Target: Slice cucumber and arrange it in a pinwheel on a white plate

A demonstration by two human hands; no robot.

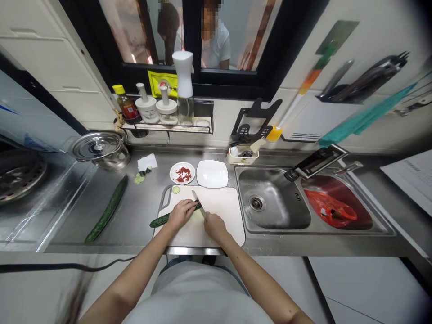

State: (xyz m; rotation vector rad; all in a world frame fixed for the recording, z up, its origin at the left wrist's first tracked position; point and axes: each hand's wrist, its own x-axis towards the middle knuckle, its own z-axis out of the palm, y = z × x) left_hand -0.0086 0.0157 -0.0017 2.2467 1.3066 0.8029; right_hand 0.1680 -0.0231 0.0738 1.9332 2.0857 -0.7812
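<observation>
Holding knife (199, 200), cucumber (159, 221) — plates (212, 173), sink (280, 211) near

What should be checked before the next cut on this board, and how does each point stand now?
1. Knife gripped in the right hand: ok.
2. Left hand on the cut cucumber: ok.
3. Left fingertips clear of the blade: cannot tell; they look close.
4. Cucumber wholly on the cutting board: not ok, one end overhangs the left edge.
5. Square plate empty: ok.
</observation>
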